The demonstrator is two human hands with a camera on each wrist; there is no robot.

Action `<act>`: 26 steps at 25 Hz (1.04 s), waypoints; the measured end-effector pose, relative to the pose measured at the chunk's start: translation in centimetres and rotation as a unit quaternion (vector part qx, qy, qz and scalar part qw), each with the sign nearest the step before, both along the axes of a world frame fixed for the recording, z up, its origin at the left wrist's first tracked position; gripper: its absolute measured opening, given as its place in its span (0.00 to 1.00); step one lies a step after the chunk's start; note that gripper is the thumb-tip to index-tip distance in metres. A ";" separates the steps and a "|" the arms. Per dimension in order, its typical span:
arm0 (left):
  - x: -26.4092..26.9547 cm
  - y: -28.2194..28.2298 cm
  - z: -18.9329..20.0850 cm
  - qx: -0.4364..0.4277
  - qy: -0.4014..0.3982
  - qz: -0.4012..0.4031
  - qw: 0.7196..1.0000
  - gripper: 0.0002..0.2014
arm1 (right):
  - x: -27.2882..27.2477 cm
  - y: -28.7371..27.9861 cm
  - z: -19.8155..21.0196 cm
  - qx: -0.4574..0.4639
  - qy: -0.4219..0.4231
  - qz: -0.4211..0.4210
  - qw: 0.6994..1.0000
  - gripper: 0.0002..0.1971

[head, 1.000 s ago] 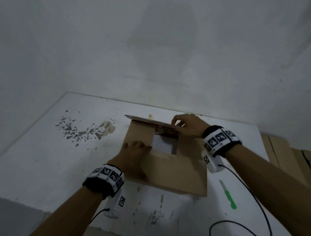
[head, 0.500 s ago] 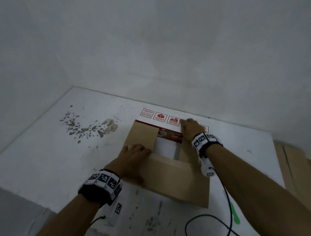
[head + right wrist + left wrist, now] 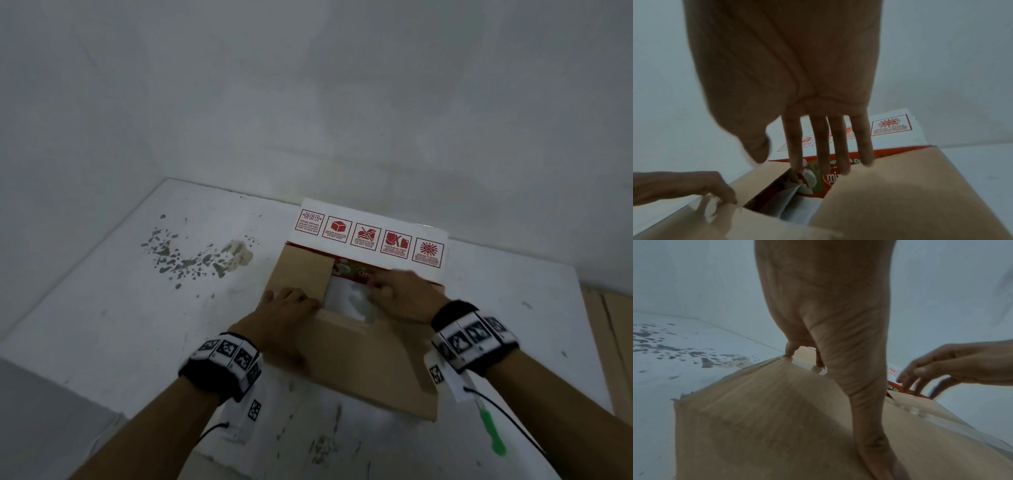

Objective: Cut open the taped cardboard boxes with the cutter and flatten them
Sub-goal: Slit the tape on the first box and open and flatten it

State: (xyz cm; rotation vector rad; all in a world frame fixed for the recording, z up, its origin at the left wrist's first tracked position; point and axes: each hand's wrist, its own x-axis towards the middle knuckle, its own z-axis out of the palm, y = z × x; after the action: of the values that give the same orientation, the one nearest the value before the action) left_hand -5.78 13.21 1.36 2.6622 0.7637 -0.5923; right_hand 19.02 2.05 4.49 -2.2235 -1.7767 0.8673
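Far flap (image 3: 368, 236) now folded flat, cutter (image 3: 491, 430) pointing away

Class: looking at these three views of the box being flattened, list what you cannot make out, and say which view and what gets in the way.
- Cutter: head view, its upper end is hidden behind the right wrist unit; blade state unreadable.
- Red label text on the far flap: head view, too small to read.
- Right hand: head view, fingertips motion-blurred, so contact with the box is unclear.
- Left hand: left wrist view, the palm blocks most fingers.
- Printed panel: right wrist view, fingers cover the brand word.

Right hand (image 3: 404, 294) motion-blurred in head view; cutter (image 3: 491, 432) top hidden behind wrist cam.
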 end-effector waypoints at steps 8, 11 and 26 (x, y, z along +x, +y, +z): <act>-0.7 1.2 2.3 -0.091 -0.062 0.117 0.987 0.52 | -4.6 -6.2 0.4 -0.141 -0.108 0.038 0.983 0.56; -1.4 1.8 2.9 -0.107 -0.094 0.164 0.976 0.47 | -5.8 -7.2 0.5 -0.096 -0.146 0.024 0.984 0.52; 0.0 2.9 5.0 -0.283 0.067 0.183 0.939 0.48 | -12.3 -14.4 0.3 0.128 -0.232 0.055 0.963 0.33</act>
State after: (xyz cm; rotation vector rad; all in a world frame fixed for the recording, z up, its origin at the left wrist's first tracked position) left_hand -5.80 16.10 6.35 1.9129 0.9291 -0.7592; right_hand 6.68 -12.31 4.76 -2.2961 -2.0784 0.1089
